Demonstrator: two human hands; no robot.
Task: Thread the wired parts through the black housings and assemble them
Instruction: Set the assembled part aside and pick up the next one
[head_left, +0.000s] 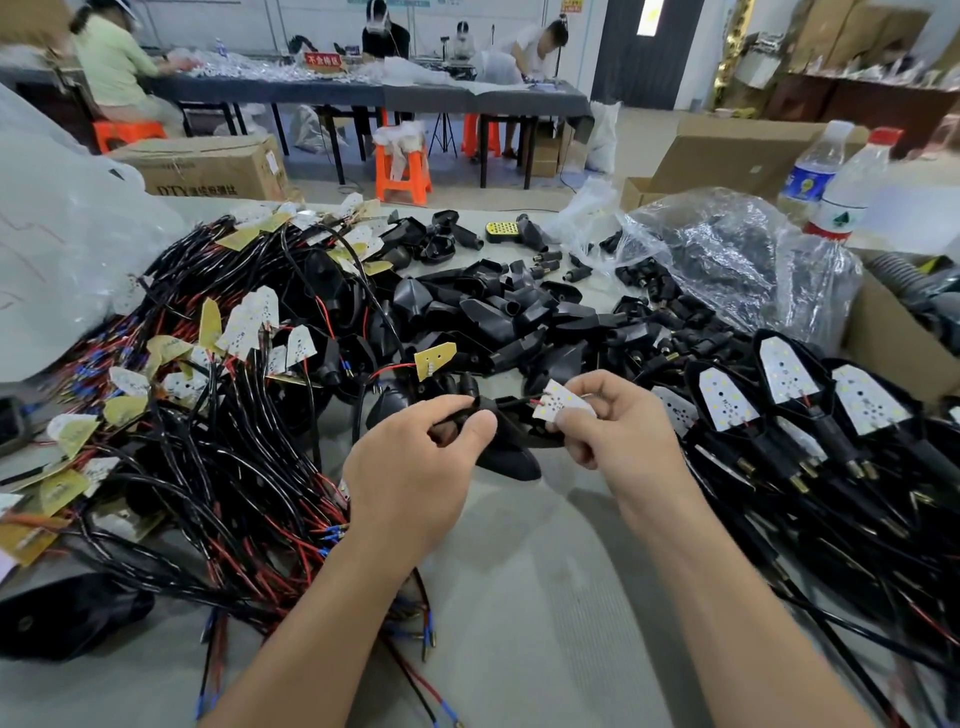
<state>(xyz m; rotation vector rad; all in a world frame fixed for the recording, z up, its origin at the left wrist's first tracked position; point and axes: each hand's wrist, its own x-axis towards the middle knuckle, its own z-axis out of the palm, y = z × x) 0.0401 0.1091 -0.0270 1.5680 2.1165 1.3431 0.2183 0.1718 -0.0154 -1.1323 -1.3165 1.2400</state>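
Note:
My left hand (415, 467) grips a black housing (506, 447) by its narrow neck, held just above the table. My right hand (618, 431) pinches a small white LED board (558, 402) whose red and black wires run left into the housing's neck. A large tangle of wired boards (223, 415) with black and red leads lies to the left. Loose black housings (498, 317) are heaped in the middle behind my hands. Finished units (789, 410), white boards seated in black housings, lie in a row on the right.
A clear plastic bag (727, 260) holding black parts sits at the back right, with two water bottles (841, 182) behind it. A cardboard box (904, 343) stands at the right edge. White plastic sheeting (57, 249) lies at the left. People work at a far table (363, 91).

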